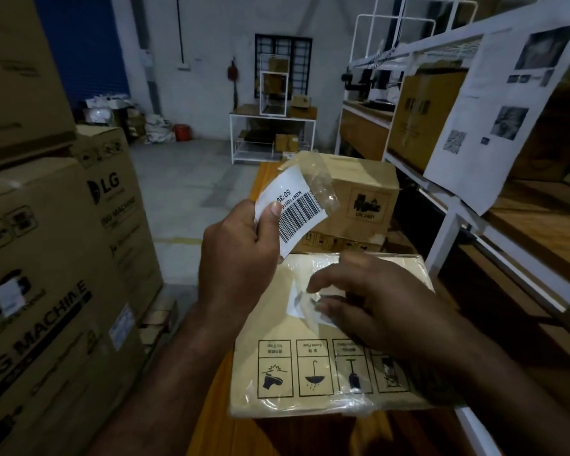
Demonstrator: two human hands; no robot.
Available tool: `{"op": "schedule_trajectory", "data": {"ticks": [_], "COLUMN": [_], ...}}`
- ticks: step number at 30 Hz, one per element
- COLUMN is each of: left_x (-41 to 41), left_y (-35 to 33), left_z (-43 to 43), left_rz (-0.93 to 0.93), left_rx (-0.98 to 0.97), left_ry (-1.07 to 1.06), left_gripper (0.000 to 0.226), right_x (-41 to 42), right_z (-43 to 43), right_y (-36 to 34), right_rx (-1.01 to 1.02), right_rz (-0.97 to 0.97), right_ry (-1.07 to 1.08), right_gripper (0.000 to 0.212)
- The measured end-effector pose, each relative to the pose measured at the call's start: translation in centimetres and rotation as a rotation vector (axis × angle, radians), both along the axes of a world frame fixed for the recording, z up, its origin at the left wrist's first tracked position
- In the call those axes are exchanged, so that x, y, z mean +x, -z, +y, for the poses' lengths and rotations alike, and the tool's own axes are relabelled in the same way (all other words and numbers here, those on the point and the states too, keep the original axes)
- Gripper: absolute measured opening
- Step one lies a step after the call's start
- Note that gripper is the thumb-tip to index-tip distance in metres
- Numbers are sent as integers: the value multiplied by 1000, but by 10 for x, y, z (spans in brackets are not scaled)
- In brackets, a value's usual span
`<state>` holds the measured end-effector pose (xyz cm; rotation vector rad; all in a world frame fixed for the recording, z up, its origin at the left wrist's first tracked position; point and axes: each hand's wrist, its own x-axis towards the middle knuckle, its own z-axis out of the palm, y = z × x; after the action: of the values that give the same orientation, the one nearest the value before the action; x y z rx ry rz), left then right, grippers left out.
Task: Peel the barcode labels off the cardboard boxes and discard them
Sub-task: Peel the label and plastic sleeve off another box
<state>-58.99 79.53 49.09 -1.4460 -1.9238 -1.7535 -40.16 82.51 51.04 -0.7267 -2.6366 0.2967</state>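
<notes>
Left hand (241,245) pinches a peeled barcode label (293,209) between thumb and fingers, with clear tape trailing off it. It's raised at 12 o'clock above the flat box (277,399). A second white label (295,299) sits on the box top, at 9 o'clock from the right hand (375,307) fingertips, which touch it. Too blurred to tell whether they've pinched an edge. Right hand is nearer, so I'd peel with it. The label's long axis is half hidden.

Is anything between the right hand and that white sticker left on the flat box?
Nothing solid. The right hand sits right at the white sticker on the flat box; only crinkled clear film seems to cover it. The left hand holds the peeled barcode label above.
</notes>
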Motion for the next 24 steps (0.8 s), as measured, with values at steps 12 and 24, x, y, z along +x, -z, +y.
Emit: {"op": "schedule_trajectory", "data": {"ticks": [12,24], "left_x": [-1,-6], "left_y": [1,4], "left_z": [6,18], "left_rz": [43,72], "left_rx": [-6,-12], "left_ry": [2,-7], "left_gripper": [37,41], "right_x": [-11,-17], "right_z": [21,28], "right_y": [-25,-21], "right_rx": [13,90], "right_rz": [-311,-416], "right_ry": [-100,-146], "right_gripper": [21,24]}}
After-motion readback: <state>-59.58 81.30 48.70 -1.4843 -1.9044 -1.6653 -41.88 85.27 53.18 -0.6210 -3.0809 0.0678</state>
